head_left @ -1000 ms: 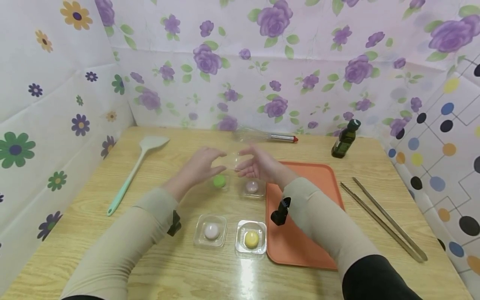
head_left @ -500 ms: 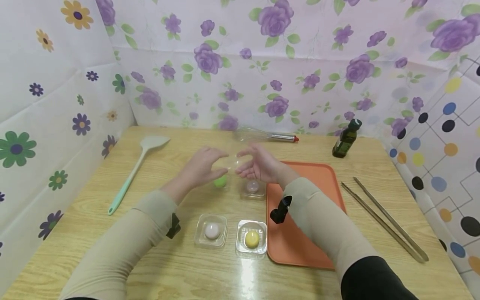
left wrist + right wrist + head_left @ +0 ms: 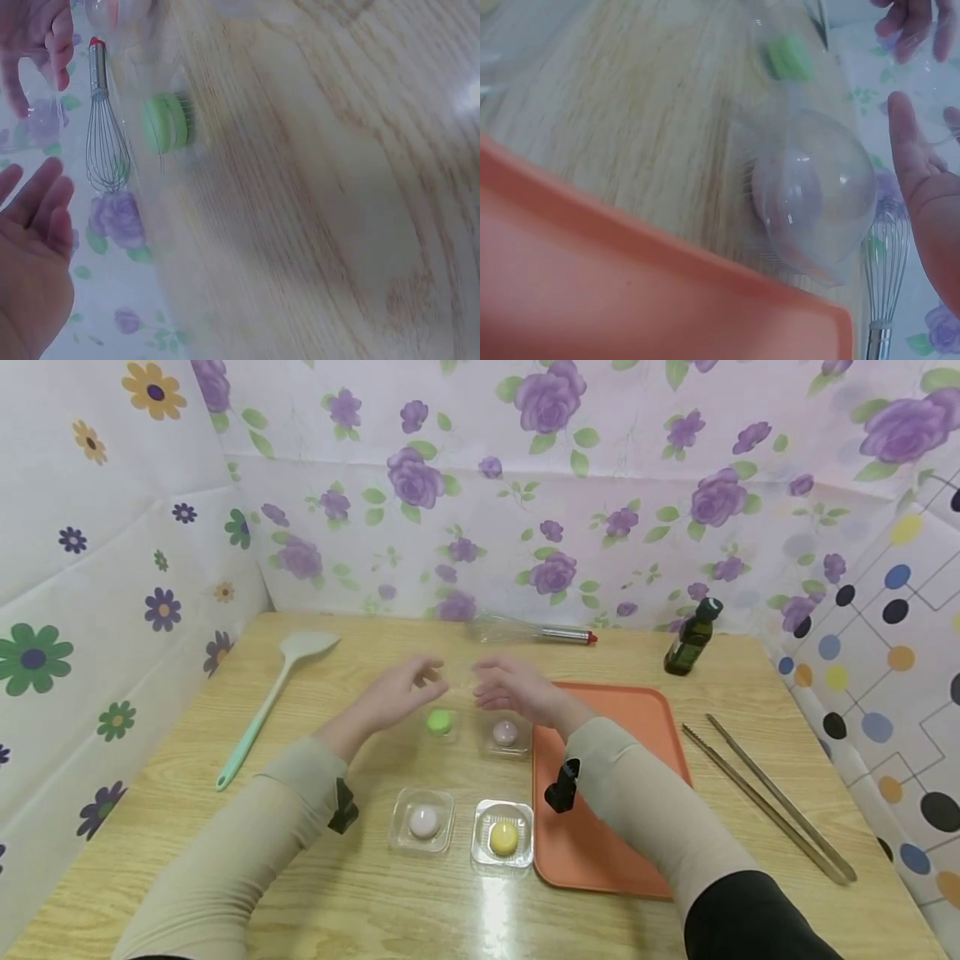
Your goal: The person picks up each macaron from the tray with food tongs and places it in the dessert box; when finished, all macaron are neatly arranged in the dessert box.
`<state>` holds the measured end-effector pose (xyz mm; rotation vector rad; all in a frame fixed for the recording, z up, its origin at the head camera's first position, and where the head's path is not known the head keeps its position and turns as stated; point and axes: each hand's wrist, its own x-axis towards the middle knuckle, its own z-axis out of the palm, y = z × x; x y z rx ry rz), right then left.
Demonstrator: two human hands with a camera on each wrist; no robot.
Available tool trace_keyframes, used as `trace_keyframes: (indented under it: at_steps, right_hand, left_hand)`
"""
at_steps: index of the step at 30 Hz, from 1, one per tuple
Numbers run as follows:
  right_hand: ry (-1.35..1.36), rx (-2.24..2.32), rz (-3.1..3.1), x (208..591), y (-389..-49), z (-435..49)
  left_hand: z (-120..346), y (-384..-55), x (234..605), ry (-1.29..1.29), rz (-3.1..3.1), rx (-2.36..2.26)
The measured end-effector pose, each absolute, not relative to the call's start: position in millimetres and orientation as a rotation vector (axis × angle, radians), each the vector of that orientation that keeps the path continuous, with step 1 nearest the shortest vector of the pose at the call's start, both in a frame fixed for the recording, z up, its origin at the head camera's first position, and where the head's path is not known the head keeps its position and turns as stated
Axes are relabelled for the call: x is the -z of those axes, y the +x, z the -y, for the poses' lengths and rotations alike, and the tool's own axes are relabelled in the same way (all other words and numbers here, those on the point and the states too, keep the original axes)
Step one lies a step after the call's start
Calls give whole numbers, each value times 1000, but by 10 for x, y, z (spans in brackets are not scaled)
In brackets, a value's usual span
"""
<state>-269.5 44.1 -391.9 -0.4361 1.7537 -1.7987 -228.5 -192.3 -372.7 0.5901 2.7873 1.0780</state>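
My right hand holds a clear plastic lid above the far middle of the table. My left hand faces it from the left, fingers loosely bent, with a gap between the two hands. Below them a green macaron sits in a small clear tray. Beside it a pale purple macaron lies under a clear domed lid. Closer to me are a pale macaron and a yellow macaron, each in its own clear plastic box.
An orange tray lies under my right forearm. Metal tongs and a dark green bottle are at the right. A whisk lies along the back, and a spatula at the left. Patterned cloth surrounds the table.
My left hand has drawn back slightly to the left, widening the gap to my right hand, and its fingers have bent. The boxes and macarons have stayed put.
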Motion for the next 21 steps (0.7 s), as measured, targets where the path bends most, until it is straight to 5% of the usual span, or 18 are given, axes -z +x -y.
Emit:
trace_keyframes:
  at_steps: [21]
  right_hand:
    - [-915, 1256, -2375, 3935, -2634, -341]
  left_hand:
    - [2025, -2323, 3787, 546, -2632, -1031]
